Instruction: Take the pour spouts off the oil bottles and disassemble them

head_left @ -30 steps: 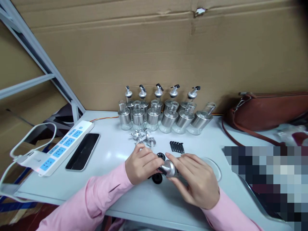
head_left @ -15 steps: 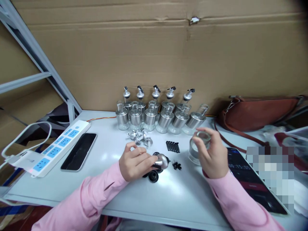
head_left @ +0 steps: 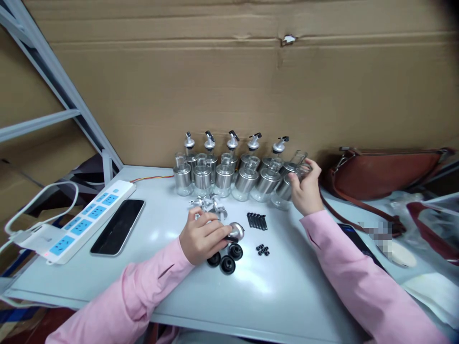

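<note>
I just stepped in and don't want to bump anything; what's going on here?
A person's left hand holds a silver pourer top, near three black round pieces. The right hand is around the neck of a metal-banded glass bottle at the right end of the front row. Behind that row stand five bottles fitted with pourers. Loose silver parts, black strips and small black pieces lie in front of the bottles.

Readable text, numbers or brands: none. White charger (head_left: 38, 238) on power strip (head_left: 107, 191), along table (head_left: 287, 296)'s left edge: faint mark, illegible. Phone (head_left: 351, 232), table's right side, partly behind pink sleeve (head_left: 344, 258): screen unreadable.
</note>
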A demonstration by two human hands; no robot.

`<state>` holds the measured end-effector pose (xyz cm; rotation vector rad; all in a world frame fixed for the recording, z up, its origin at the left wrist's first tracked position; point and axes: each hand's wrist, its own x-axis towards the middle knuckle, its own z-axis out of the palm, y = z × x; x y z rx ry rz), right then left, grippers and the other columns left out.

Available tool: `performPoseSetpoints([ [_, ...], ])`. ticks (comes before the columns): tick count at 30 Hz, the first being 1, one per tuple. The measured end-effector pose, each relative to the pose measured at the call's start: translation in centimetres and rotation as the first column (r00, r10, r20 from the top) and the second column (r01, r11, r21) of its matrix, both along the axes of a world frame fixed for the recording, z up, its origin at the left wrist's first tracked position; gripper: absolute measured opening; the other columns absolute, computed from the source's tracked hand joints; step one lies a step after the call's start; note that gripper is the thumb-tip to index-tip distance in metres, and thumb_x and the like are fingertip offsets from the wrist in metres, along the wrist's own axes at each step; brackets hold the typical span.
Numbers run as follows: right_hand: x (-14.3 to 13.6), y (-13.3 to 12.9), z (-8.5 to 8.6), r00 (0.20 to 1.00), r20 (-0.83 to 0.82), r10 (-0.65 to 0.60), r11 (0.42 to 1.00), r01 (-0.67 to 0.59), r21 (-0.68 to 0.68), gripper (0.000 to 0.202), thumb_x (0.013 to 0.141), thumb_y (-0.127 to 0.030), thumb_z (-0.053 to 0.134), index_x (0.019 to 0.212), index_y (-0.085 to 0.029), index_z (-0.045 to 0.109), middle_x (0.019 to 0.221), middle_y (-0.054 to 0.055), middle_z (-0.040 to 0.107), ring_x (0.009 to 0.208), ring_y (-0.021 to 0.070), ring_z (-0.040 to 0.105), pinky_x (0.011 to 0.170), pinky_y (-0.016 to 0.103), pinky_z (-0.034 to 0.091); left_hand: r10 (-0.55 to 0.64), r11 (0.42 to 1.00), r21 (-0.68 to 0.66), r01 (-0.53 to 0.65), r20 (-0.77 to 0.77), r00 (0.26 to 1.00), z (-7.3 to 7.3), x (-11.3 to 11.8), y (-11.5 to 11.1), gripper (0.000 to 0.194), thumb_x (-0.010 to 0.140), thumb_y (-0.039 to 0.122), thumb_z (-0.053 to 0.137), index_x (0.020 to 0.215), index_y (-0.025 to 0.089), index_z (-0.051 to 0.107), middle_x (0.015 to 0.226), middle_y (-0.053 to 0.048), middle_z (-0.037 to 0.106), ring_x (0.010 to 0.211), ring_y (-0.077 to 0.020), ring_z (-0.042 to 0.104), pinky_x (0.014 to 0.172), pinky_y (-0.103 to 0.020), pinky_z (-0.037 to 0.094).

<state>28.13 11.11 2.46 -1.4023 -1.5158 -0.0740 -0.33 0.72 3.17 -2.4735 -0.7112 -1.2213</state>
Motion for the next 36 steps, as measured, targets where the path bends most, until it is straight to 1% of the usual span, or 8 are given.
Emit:
performPoseSetpoints([
  [6, 0.8, 1.8, -0.2, 0.999, -0.002, 0.044, 0.998, -0.044, -0.041, 0.054, 0.082, -0.033, 0.042, 0.128, -0.013, 0.024, 0.114, 0.017, 0.047, 0.105, 0.0269, 0.05, 0.093, 0.051, 0.035, 0.009, 0.997, -0.083, -0.006, 0.029, 1.0, -0.3, 0.2, 0.0, 0.011, 0.083, 0.02, 0.048, 0.085, 0.015, 0.058, 0.067, 0.0, 0.064, 0.071, -0.0164, 0.052, 0.074, -0.035, 0.027],
  [11, -2.3, -1.7, 2.0, 0.985, 0.066, -0.16, 0.976, 0.148, 0.158, 0.054, 0.08, -0.031, 0.05, 0.126, -0.009, 0.033, 0.124, 0.023, 0.038, 0.12, 0.0339, 0.033, 0.096, 0.057, 0.027, 0.028, 0.98, -0.2, -0.016, 0.061, 0.998, -0.4, 0.3, 0.2, 0.018, 0.086, 0.028, 0.049, 0.077, 0.016, 0.058, 0.065, 0.001, 0.063, 0.071, -0.0157, 0.052, 0.075, -0.034, 0.026],
  [14, -5.2, -5.7, 3.4, 0.968, 0.205, 0.145, 0.952, -0.193, 0.239, 0.035, 0.082, -0.023, 0.052, 0.115, -0.019, 0.047, 0.107, 0.013, 0.053, 0.103, 0.0263, 0.048, 0.084, 0.046, 0.042, 0.042, 0.966, -0.259, -0.021, 0.076, 0.996, -0.2, 0.3, 0.2, 0.026, 0.088, 0.036, 0.047, 0.076, 0.015, 0.057, 0.065, 0.0, 0.063, 0.07, -0.0151, 0.052, 0.075, -0.034, 0.026],
  [17, -7.5, -8.9, 3.5, 0.763, 0.415, 0.496, 0.823, -0.565, 0.054, 0.017, 0.081, -0.018, 0.056, 0.098, -0.02, 0.057, 0.088, 0.007, 0.061, 0.084, 0.0203, 0.054, 0.073, 0.038, 0.046, 0.033, 0.946, -0.323, 0.002, 0.104, 0.994, -0.1, 0.3, 0.2, 0.035, 0.087, 0.044, 0.045, 0.075, 0.014, 0.057, 0.063, 0.0, 0.061, 0.068, -0.0146, 0.051, 0.074, -0.034, 0.026],
  [23, -9.0, -10.8, 2.1, 0.642, 0.342, 0.686, 0.69, -0.724, -0.023, 0.013, 0.082, -0.016, 0.056, 0.095, -0.016, 0.059, 0.076, 0.004, 0.065, 0.071, 0.015, 0.055, 0.06, 0.03, 0.042, -0.106, 0.777, -0.589, 0.221, 0.223, 0.969, -0.2, 0.4, 0.5, 0.044, 0.08, 0.056, 0.047, 0.069, 0.015, 0.06, 0.061, -0.001, 0.058, 0.066, -0.0147, 0.052, 0.065, -0.03, 0.034],
  [26, -9.0, -11.0, 2.0, 0.665, 0.353, 0.658, 0.71, -0.704, 0.003, 0.008, 0.081, -0.016, 0.056, 0.089, -0.017, 0.059, 0.071, 0.002, 0.065, 0.066, 0.0133, 0.056, 0.059, 0.029, 0.04, -0.113, 0.686, -0.664, 0.297, 0.306, 0.945, -0.3, 0.5, 0.3, 0.045, 0.08, 0.056, 0.047, 0.071, 0.014, 0.06, 0.064, -0.003, 0.057, 0.066, -0.0152, 0.052, 0.063, -0.029, 0.039],
  [29, -8.9, -11.1, 2.0, 0.759, 0.378, 0.53, 0.795, -0.6, 0.089, 0.006, 0.077, -0.013, 0.06, 0.078, -0.017, 0.057, 0.062, 0.0, 0.064, 0.058, 0.0114, 0.055, 0.059, 0.029, 0.038, -0.073, 0.643, -0.69, 0.331, 0.376, 0.924, -0.3, 0.9, -0.2, 0.048, 0.082, 0.059, 0.04, 0.084, 0.014, 0.057, 0.073, -0.006, 0.058, 0.07, -0.0161, 0.053, 0.064, -0.029, 0.042],
  [36, -9.1, -11.2, 1.6, 0.848, 0.384, 0.364, 0.891, -0.437, 0.12, 0.015, 0.076, -0.013, 0.06, 0.066, -0.018, 0.05, 0.054, -0.001, 0.058, 0.053, 0.0122, 0.05, 0.056, 0.029, 0.036, -0.084, 0.831, -0.544, 0.118, 0.086, 0.993, -1.0, 1.5, -1.1, 0.042, 0.088, 0.053, 0.034, 0.1, 0.014, 0.045, 0.083, -0.007, 0.057, 0.075, -0.0183, 0.049, 0.07, -0.033, 0.036],
])
